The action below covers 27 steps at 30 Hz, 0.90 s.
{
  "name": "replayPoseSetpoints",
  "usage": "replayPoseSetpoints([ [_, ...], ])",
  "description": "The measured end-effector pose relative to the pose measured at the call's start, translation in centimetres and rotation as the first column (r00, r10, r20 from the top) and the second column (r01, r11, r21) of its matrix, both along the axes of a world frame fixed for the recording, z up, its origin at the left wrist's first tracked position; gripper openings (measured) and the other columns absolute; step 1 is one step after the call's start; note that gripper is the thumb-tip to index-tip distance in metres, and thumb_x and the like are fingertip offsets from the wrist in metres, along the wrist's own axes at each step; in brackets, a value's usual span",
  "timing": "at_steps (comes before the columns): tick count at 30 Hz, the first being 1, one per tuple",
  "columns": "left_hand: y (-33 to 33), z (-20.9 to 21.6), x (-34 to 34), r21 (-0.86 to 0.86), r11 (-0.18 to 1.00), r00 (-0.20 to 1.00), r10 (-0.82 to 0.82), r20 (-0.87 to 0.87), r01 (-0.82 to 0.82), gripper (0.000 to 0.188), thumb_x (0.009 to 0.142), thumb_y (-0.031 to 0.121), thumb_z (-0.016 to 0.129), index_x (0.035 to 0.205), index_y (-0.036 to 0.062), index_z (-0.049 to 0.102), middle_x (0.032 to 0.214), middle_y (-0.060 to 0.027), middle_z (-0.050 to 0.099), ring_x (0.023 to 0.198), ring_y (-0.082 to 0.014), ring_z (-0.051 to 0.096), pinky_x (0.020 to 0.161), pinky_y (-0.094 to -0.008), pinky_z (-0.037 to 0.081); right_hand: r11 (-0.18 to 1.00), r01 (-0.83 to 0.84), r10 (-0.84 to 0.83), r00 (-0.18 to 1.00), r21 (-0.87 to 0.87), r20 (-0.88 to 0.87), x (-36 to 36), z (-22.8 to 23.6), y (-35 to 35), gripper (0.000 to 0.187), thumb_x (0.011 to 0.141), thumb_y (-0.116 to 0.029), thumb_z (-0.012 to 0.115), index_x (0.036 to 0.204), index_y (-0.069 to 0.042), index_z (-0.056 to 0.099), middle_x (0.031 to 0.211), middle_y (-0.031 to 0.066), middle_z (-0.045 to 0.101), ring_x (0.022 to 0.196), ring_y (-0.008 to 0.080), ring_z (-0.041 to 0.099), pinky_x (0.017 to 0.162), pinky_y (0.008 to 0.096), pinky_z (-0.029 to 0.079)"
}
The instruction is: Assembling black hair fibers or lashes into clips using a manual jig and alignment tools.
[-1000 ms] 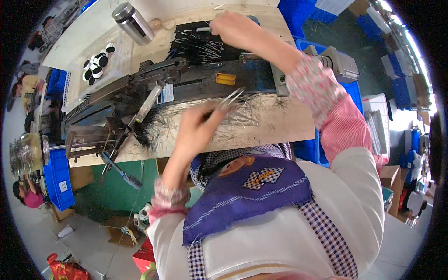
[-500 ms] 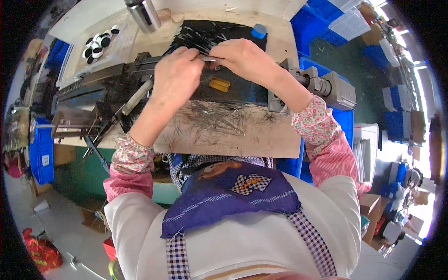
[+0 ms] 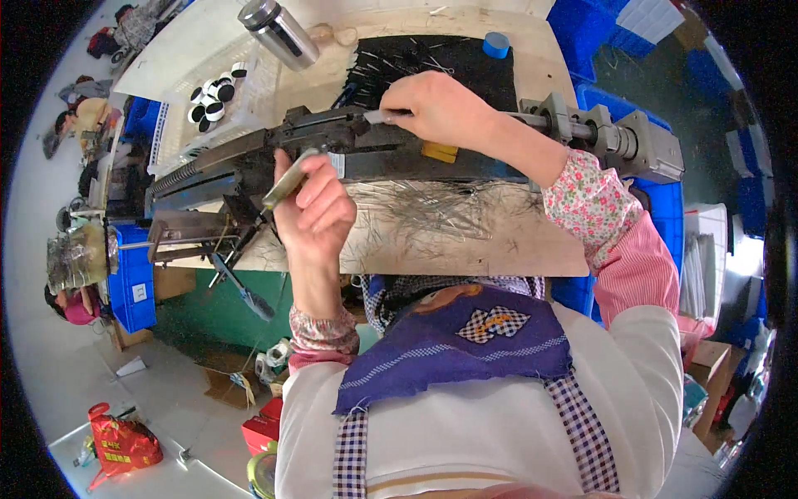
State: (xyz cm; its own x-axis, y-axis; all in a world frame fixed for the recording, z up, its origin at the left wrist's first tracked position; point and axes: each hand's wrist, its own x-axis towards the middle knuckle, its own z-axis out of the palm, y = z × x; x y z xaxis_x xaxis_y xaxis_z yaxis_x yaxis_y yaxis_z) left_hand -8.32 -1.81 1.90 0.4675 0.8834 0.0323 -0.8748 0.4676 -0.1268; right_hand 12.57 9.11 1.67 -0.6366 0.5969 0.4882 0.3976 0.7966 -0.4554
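My left hand (image 3: 317,208) is closed round a worn metal lever handle (image 3: 288,181) at the front of the dark bench machine (image 3: 241,154), palm partly turned up. A small flat silvery metal piece (image 3: 381,116) is pinched in my right hand (image 3: 436,108), its end against the machine's dark block. Below my right hand lies a yellow block (image 3: 440,152) on the machine bed. Behind it, many thin dark and shiny metal pieces (image 3: 407,62) lie on a black mat (image 3: 490,79).
A white plastic basket (image 3: 179,141) with black-and-white round caps (image 3: 218,93) stands far left, near a steel flask (image 3: 283,37). A blue round lid (image 3: 496,45) sits on the mat. A motor-like grey unit (image 3: 652,150) is at right. Fine metal slivers (image 3: 440,208) litter the wooden table (image 3: 532,258).
My left hand has left the right hand's side, moved down toward me and taken hold of the lever handle. My right hand still pinches the metal piece. The view has shifted left.
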Motion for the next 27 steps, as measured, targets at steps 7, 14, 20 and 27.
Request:
replayPoseSetpoints([
  [7, -1.3, 1.2, 4.0, 0.114, 0.993, 0.676, 0.077, -0.733, 0.010, 0.043, 0.092, 0.031, 0.056, 0.112, -0.0070, 0.047, 0.065, -0.0048, 0.051, 0.046, -0.0116, 0.048, 0.038, -0.0234, 0.037, 1.000, 0.022, -0.021, 0.994, -0.007, 0.105, -0.4, 0.3, -0.8, 0.012, 0.074, -0.009, 0.066, 0.084, -0.002, 0.065, 0.082, 0.0126, 0.063, 0.078, 0.0329, 0.061, 0.070, 0.0396, 0.050],
  [14, -2.1, -5.4, 3.2, 0.412, 0.902, -0.255, 0.432, -0.865, 0.128, 0.033, 0.087, 0.022, 0.065, 0.104, -0.0031, 0.052, 0.068, -0.0047, 0.059, 0.053, -0.0108, 0.056, 0.047, -0.0269, 0.044, 0.985, 0.088, -0.114, 0.977, 0.150, 0.178, -0.7, 2.1, -2.3, 0.013, 0.080, -0.018, 0.060, 0.086, -0.008, 0.066, 0.082, 0.0110, 0.062, 0.081, 0.0314, 0.062, 0.069, 0.0427, 0.051],
  [20, -5.6, -10.4, -11.3, 0.132, 0.790, -0.019, 0.151, -0.988, -0.598, 0.037, 0.092, 0.038, 0.058, 0.090, 0.0014, 0.066, 0.061, -0.0027, 0.057, 0.044, -0.0076, 0.047, 0.039, -0.0221, 0.030, 0.943, 0.332, -0.298, 0.858, -0.010, 0.418, 2.2, -1.5, -8.6, 0.029, 0.082, -0.009, 0.061, 0.110, -0.007, 0.055, 0.098, 0.0131, 0.058, 0.083, 0.0338, 0.063, 0.069, 0.0408, 0.053],
  [27, -3.6, -9.0, -11.0, 0.158, 0.755, 0.075, 0.265, -0.961, -0.637, 0.026, 0.096, 0.024, 0.052, 0.091, -0.0008, 0.061, 0.060, -0.0010, 0.049, 0.041, -0.0091, 0.035, 0.037, -0.0254, 0.023, 0.843, 0.525, -0.415, 0.772, -0.115, 0.482, 3.1, -6.6, -3.3, 0.019, 0.091, -0.020, 0.055, 0.096, -0.002, 0.050, 0.098, 0.0169, 0.056, 0.089, 0.0374, 0.058, 0.071, 0.0448, 0.048],
])
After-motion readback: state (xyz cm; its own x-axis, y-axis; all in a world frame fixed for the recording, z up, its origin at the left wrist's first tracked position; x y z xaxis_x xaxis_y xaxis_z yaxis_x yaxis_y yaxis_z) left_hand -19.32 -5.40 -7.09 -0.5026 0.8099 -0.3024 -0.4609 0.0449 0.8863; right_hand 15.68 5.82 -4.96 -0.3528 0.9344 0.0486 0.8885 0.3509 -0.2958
